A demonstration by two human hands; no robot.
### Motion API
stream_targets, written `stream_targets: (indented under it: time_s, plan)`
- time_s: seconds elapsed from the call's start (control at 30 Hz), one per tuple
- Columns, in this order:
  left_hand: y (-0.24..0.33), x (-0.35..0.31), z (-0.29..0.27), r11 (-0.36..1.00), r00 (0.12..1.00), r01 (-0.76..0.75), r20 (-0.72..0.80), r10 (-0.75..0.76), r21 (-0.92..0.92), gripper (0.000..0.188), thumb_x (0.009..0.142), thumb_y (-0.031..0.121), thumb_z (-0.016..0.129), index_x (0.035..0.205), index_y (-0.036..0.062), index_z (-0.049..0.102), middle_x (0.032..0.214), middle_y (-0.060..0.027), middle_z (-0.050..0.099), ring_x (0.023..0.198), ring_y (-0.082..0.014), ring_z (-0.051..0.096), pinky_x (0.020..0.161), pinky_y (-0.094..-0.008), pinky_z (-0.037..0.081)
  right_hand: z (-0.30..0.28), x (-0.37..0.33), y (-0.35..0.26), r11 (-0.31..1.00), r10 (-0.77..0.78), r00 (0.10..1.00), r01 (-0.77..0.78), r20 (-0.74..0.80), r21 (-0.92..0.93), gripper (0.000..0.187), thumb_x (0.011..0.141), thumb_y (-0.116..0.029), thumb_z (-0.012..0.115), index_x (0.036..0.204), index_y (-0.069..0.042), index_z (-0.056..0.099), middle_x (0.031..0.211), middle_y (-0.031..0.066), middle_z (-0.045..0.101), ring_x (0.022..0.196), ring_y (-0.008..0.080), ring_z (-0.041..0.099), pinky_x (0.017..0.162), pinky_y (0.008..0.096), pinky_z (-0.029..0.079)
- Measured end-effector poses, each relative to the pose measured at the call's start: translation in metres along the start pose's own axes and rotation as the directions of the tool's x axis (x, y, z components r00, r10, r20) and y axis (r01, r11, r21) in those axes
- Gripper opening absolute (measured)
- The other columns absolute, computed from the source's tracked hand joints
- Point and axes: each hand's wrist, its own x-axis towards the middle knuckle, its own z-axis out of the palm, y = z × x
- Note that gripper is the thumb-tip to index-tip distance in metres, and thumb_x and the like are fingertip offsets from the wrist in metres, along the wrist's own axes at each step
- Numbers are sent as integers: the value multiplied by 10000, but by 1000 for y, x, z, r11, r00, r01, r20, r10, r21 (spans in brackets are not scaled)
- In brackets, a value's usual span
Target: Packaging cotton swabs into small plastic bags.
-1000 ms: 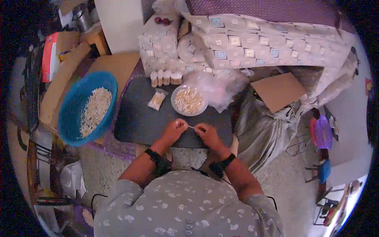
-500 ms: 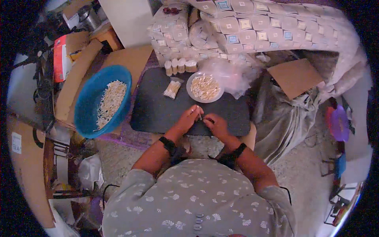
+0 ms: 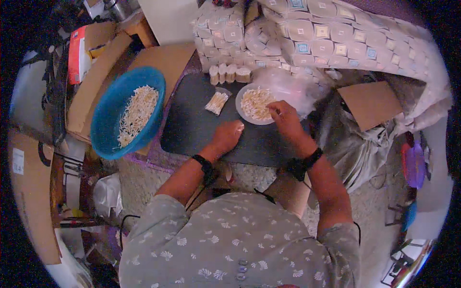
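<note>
A white bowl (image 3: 246, 116) heaped with cotton swabs (image 3: 257, 102) stands on a dark grey low table (image 3: 192, 129). My right hand (image 3: 286, 119) reaches over the bowl's right side, fingers pinched down at the swabs; whatever is between the fingertips is hidden. Closed in a loose fist, my left hand (image 3: 226, 136) is over the table just in front of the bowl. A small pale bit shows at its fingertips, too small to name. Left of the bowl lies a clear bag of cotton swabs (image 3: 217, 102).
Several packed bundles of swabs (image 3: 230, 74) line the table's far edge beside clear plastic bags (image 3: 297, 89). A large blue tub (image 3: 103, 127) of loose swabs leans at the left on cardboard. Grey cloth with a cardboard piece (image 3: 370, 105) lies to the right; a patterned sofa (image 3: 331, 41) is behind.
My hands were together at the table's near edge with a thin pale stick between them. Now the right has moved away, up and right to the bowl; the left stays near its place, closed.
</note>
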Motion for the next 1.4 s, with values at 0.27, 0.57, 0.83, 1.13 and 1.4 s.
stream_targets:
  time_s: [0.27,0.57,0.83,1.13,1.4]
  plan:
    - [5,5,-1,953,930,122,303,-207,279,172,878,227,500,927,83,580,904,-148,624,854,-364,591,700,-480,457,20,73,37,921,-131,978,181,162,-345,177,839,-187,549,980,-102,613,888,158,562,823,333,568,717,427,493]
    - [12,3,-8,982,972,92,199,-124,163,130,821,199,532,887,92,566,856,-137,614,816,-357,588,673,-469,454,52,113,49,800,16,941,191,338,-568,109,804,-174,569,891,-123,611,878,127,554,809,316,579,685,417,478]
    - [15,4,-7,982,965,137,206,-162,128,205,893,227,471,877,44,562,835,-204,606,797,-411,582,686,-518,455,40,111,43,825,-60,918,266,392,-498,228,882,-241,449,914,-75,602,869,179,580,862,349,593,722,461,500]
    - [12,0,-5,986,965,166,207,-163,4,260,915,267,442,914,45,577,890,-211,617,845,-419,583,727,-525,458,16,92,33,877,-156,944,268,292,-400,173,836,-219,538,943,-89,579,911,145,556,881,339,547,763,442,473]
    - [19,-1,-14,981,976,125,160,-148,145,151,877,229,486,939,101,536,844,-140,624,784,-372,597,644,-498,457,37,96,-1,876,-322,849,435,418,-209,254,771,-142,589,1018,-89,619,1052,149,597,934,367,535,836,466,443]
